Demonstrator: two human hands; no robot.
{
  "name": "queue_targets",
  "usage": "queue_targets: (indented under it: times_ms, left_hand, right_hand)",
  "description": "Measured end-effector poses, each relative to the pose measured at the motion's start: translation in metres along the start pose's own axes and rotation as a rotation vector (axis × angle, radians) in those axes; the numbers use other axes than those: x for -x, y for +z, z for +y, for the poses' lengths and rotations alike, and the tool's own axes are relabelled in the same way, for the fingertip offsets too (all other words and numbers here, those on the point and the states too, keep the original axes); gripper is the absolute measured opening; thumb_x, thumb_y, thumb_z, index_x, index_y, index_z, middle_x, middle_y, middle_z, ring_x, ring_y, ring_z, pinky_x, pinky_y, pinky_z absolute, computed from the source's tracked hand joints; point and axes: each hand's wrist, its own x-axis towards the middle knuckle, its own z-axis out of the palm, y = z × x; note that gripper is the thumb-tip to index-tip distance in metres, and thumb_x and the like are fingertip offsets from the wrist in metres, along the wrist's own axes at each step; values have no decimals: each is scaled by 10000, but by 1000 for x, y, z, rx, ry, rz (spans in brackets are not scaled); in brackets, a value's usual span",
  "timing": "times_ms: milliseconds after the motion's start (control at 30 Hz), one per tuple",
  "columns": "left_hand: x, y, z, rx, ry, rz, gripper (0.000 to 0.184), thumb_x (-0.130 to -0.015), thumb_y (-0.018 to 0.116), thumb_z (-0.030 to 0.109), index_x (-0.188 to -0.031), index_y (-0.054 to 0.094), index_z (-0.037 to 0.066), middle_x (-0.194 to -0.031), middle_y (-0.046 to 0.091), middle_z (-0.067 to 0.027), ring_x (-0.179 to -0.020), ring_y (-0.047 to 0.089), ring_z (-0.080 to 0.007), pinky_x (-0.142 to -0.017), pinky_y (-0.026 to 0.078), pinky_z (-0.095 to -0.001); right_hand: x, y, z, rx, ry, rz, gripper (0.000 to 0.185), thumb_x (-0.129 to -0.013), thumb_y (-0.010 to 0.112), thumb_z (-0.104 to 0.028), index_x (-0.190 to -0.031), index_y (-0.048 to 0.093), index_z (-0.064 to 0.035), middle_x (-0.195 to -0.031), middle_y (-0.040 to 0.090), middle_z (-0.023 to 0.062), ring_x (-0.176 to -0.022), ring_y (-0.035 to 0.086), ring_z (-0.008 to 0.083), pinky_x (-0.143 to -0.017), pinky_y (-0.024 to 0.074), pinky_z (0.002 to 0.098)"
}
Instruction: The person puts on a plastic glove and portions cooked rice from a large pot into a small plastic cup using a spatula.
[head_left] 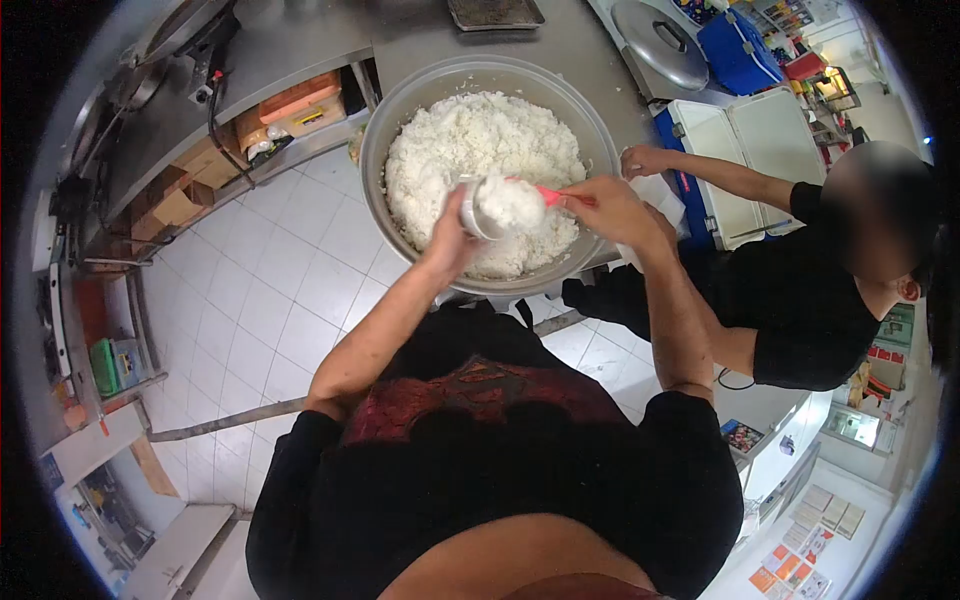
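In front of me a wide metal basin [392,112] is heaped with white cooked rice [480,125]. My left hand [452,232] is wrapped round a small metal cup [484,212], tilted over the rice with its mouth to the right. My right hand [612,212] grips the handle of a red rice paddle [562,197]. A clump of rice [515,203] lies at the paddle's end, against the cup's mouth. The paddle's blade is mostly hidden by that rice.
To my right a co-worker in black [800,300] reaches a hand [645,160] near the basin's rim, beside a white cooler [765,145] with its lid up. A big metal lid [658,42] and a tray [495,12] lie on the steel counter [420,30].
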Motion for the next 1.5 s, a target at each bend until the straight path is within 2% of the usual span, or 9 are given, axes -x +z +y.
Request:
queue_targets:
  times_ms: [200, 300, 400, 600, 800, 900, 1100, 1333, 1500]
  left_hand:
    - [-22, 17, -19, 321, -295, -163, 512, -973, 331, 487, -1247, 541, 108, -1140, 598, -89, -920, 613, -197, -678, 557, -303]
    - [-31, 7, -26, 509, -397, -286, 524, -973, 317, 497, -1246, 540, 109, -1145, 598, -79, -923, 611, -189, -698, 557, -315]
    - [-35, 7, -23, 503, -303, -261, 544, -974, 302, 521, -1251, 536, 116, -1139, 593, -95, -932, 610, -191, -709, 551, -300]
    - [-17, 37, -6, 133, 132, 12, 528, -994, 275, 469, -1258, 520, 82, -1171, 590, -120, -1032, 610, -204, -831, 532, -347]
    - [-27, 2, 13, -225, 172, -30, 567, -1000, 237, 455, -1315, 485, 55, -1229, 589, -117, -1146, 579, -231, -947, 490, -388]
    - [-16, -2, 33, -64, 185, 3, 557, -1012, 249, 424, -1335, 463, 23, -1223, 604, -119, -1136, 592, -226, -1003, 446, -388]
    - [14, -13, 56, 63, 52, 30, 692, -977, 204, 640, -1394, 439, 140, -1332, 536, -73, -1211, 517, -219, -972, 458, -389]
    - [23, -14, 54, 127, 21, 67, 734, -962, 182, 672, -1427, 412, 153, -1377, 508, -70, -1223, 498, -241, -1026, 380, -410]
    - [-6, -22, 22, 168, 47, -19, 669, -979, 203, 637, -1412, 423, 177, -1376, 497, -63, -1221, 482, -227, -1016, 387, -403]
  right_hand:
    - [19, 25, -36, 562, -122, 411, 213, -885, 579, -235, -940, 702, -70, -821, 680, 120, -773, 676, 300, -663, 544, 415]
    - [36, 16, -35, 422, -89, 619, 215, -919, 563, -217, -950, 702, -56, -759, 665, 114, -708, 671, 267, -596, 523, 365]
    - [41, 40, 2, -386, 48, 609, 220, -952, 543, -187, -985, 698, -34, -693, 646, 108, -614, 624, 195, -563, 473, 322]
    - [33, 122, -7, -753, 259, 358, 219, -955, 537, -161, -1016, 689, -16, -694, 628, 159, -582, 533, 151, -580, 431, 330]
    - [24, 130, 12, -524, -6, 376, 252, -933, 545, -216, -1014, 679, -18, -793, 664, 208, -718, 652, 376, -666, 500, 425]
    - [33, 74, 14, -218, 211, 401, 247, -906, 570, -242, -955, 698, -36, -806, 679, 192, -751, 664, 379, -693, 526, 433]
    - [-5, 138, 34, 361, 208, 275, 243, -849, 617, -324, -846, 730, -109, -752, 672, 140, -746, 668, 359, -680, 529, 479]
    - [-3, 126, 86, -463, 167, 88, 275, -864, 620, -263, -881, 746, -19, -874, 717, 165, -744, 677, 272, -722, 510, 378]
    - [20, 84, 31, -662, 138, 338, 262, -885, 627, -251, -999, 735, -41, -875, 719, 111, -721, 672, 213, -691, 509, 320]
